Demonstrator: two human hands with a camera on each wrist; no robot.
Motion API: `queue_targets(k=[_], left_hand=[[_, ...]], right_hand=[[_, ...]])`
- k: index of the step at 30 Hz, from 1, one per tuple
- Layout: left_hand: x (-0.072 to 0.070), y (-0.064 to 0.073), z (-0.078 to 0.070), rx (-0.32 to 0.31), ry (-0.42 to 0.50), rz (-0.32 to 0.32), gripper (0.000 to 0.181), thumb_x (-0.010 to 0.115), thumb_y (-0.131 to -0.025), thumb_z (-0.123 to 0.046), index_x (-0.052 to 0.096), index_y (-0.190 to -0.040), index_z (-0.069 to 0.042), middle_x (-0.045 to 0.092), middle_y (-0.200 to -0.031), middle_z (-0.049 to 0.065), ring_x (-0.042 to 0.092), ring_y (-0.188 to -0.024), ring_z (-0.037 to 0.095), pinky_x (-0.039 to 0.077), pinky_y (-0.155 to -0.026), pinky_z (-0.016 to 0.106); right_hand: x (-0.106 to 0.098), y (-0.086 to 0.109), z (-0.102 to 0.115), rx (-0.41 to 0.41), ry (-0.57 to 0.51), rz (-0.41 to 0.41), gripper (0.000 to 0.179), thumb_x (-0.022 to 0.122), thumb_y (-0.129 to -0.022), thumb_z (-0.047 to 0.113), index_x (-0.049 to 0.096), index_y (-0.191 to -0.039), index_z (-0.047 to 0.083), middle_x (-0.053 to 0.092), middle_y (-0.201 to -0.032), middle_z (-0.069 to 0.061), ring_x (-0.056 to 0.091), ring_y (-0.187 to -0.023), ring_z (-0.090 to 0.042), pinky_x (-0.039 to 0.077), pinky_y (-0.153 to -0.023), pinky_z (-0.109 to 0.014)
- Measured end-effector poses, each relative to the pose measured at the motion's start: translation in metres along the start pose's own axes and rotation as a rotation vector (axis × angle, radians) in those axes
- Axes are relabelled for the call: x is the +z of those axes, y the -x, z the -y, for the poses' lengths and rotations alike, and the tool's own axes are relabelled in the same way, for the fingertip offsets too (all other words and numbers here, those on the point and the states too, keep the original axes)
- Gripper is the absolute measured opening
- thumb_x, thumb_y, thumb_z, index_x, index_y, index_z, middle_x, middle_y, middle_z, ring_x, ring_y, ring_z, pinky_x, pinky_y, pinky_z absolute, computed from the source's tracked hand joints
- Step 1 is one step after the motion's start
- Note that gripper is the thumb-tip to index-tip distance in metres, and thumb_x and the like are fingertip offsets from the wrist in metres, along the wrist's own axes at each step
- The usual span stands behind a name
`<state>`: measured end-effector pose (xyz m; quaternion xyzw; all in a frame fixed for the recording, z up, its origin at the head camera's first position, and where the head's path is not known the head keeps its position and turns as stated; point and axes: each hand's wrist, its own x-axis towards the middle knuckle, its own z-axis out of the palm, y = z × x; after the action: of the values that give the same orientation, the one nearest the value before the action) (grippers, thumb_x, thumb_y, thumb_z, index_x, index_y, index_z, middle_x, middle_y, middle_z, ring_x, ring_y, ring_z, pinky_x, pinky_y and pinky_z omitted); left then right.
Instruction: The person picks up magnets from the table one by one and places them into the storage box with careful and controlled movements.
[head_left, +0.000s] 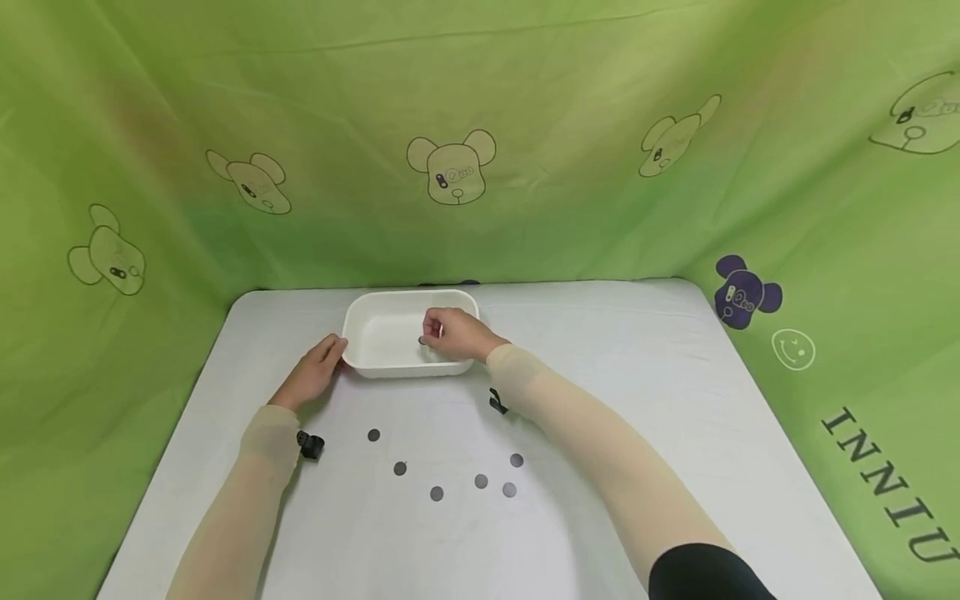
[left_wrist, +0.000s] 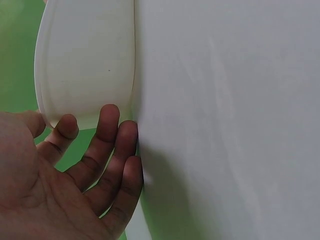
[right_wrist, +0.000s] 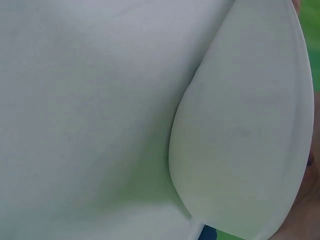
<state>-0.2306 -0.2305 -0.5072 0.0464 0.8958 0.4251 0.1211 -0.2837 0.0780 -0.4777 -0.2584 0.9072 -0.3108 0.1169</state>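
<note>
A white rectangular tray (head_left: 390,369) with rounded corners sits toward the back of the table. My left hand (head_left: 311,371) is at its left end; in the left wrist view, thumb and index finger grip the rim while the other fingers (left_wrist: 108,117) lie against the outer wall. Over the right part of the tray, my right hand (head_left: 456,332) pinches a small dark round disc (head_left: 422,340) low inside it. The tray's outer wall (right_wrist: 240,130) hides most of that hand in the right wrist view. Several similar grey discs (head_left: 400,468) lie on the table in front.
A white cloth covers the table (head_left: 637,350). Green fabric (head_left: 337,233) printed with bear heads hangs behind and along both sides. Small black cameras (head_left: 311,446) are strapped at both wrists, over pale sleeves.
</note>
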Motion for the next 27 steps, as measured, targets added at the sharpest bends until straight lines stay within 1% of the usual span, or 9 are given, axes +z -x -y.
queue_targets(k=[5,10,15,20,27], left_hand=[[-0.0008,0.0001,-0.0009,-0.008,-0.006,0.004,0.047,0.029,-0.119,-0.048,0.051,-0.116,-0.007,0.059,-0.113,0.015,0.053,-0.110,0.033,0.041,-0.099,0.049],[-0.0005,0.0023,-0.0016,-0.023,-0.003,0.009,0.044,0.029,-0.119,-0.045,0.051,-0.117,-0.007,0.059,-0.114,0.016,0.053,-0.111,0.034,0.041,-0.100,0.049],[0.0001,0.0020,-0.0018,-0.014,-0.004,0.009,0.043,0.030,-0.119,-0.044,0.051,-0.116,-0.007,0.060,-0.113,0.016,0.053,-0.110,0.033,0.041,-0.099,0.049],[-0.0006,0.0015,-0.0016,-0.015,-0.003,0.009,0.041,0.030,-0.120,-0.042,0.050,-0.116,-0.007,0.059,-0.113,0.016,0.053,-0.110,0.033,0.042,-0.100,0.049],[0.0003,0.0000,-0.0025,-0.006,-0.004,0.006,0.042,0.031,-0.120,-0.042,0.051,-0.116,-0.006,0.060,-0.113,0.016,0.054,-0.110,0.033,0.042,-0.100,0.049]], right_hand=[[0.0015,-0.0028,-0.0010,0.011,0.024,0.004,0.015,0.073,-0.105,0.022,0.063,-0.099,0.012,0.064,-0.090,0.001,0.056,-0.084,-0.015,0.048,-0.082,-0.031],[0.0047,-0.0053,-0.0016,0.042,0.052,0.018,0.016,0.071,-0.106,0.025,0.063,-0.100,0.014,0.064,-0.091,0.002,0.056,-0.085,-0.015,0.046,-0.082,-0.032],[0.0058,-0.0037,0.0018,0.077,0.092,0.030,0.016,0.071,-0.106,0.026,0.062,-0.099,0.015,0.064,-0.092,0.002,0.056,-0.085,-0.015,0.045,-0.080,-0.031],[0.0064,-0.0027,0.0057,0.090,0.144,0.031,0.016,0.071,-0.105,0.026,0.062,-0.098,0.015,0.062,-0.092,0.003,0.054,-0.086,-0.014,0.043,-0.078,-0.031],[0.0070,-0.0034,0.0077,0.126,0.209,0.047,0.014,0.070,-0.105,0.027,0.064,-0.098,0.017,0.064,-0.092,0.003,0.057,-0.087,-0.016,0.045,-0.079,-0.034]])
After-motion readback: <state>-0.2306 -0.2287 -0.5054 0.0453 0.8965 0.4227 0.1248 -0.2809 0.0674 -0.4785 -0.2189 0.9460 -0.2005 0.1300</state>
